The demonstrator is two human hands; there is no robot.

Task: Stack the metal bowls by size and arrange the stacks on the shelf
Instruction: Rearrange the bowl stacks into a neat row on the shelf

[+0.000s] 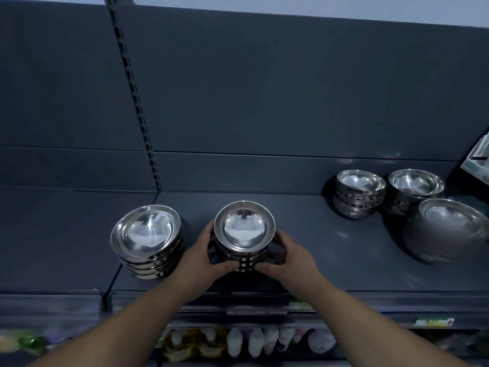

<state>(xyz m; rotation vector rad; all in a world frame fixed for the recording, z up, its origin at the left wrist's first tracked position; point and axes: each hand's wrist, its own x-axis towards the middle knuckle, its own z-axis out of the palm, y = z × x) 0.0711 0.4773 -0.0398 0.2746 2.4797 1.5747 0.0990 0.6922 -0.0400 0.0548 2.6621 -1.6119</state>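
Clamped on a stack of shiny round steel bowls (244,230), with left hand (204,251) and right hand (289,255) curled round its lower bowls. Standing mid-front on the dark grey metal shelf (333,263), just beside a wider stack of rimmed steel bowls (146,234) at left.

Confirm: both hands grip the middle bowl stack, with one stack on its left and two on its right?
No: the head view shows three on its right, two rear stacks and a larger front stack. The left hand and right hand grip the middle stack, with one left stack.
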